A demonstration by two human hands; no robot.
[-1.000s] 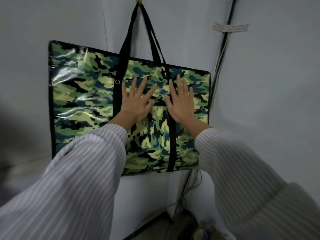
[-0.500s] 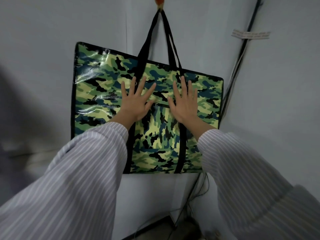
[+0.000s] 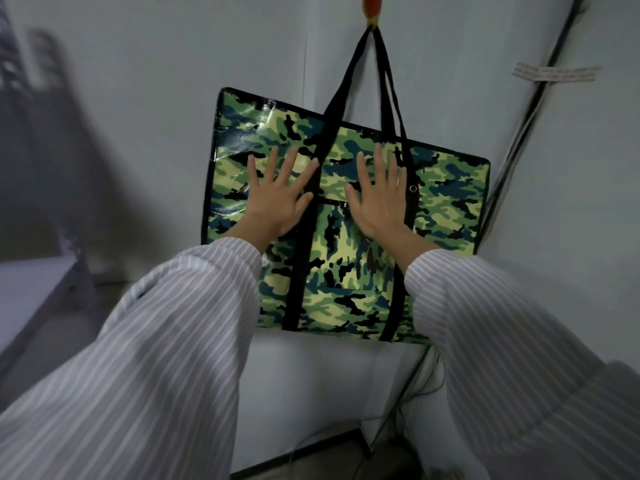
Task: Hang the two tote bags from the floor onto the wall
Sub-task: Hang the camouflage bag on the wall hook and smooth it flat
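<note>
A glossy green camouflage tote bag [image 3: 446, 209] with black trim hangs flat against the pale wall. Its black handles [image 3: 349, 88] loop over an orange hook [image 3: 371, 6] at the top edge of the view. My left hand [image 3: 277, 199] lies flat on the bag's left half, fingers spread. My right hand [image 3: 379, 199] lies flat on the middle of the bag, fingers spread. Neither hand grips anything. Only one bag is in view.
Black cables [image 3: 519, 133] run down the wall corner to the right of the bag, with a paper label [image 3: 554, 73] beside them. More cables trail to the floor [image 3: 408, 403] below. A pale surface [image 3: 31, 289] sits at the left.
The view has swung left, so the bag and hook now sit further right in the frame. Both hands stay flat on the bag; the left one lies further left of the strap.
</note>
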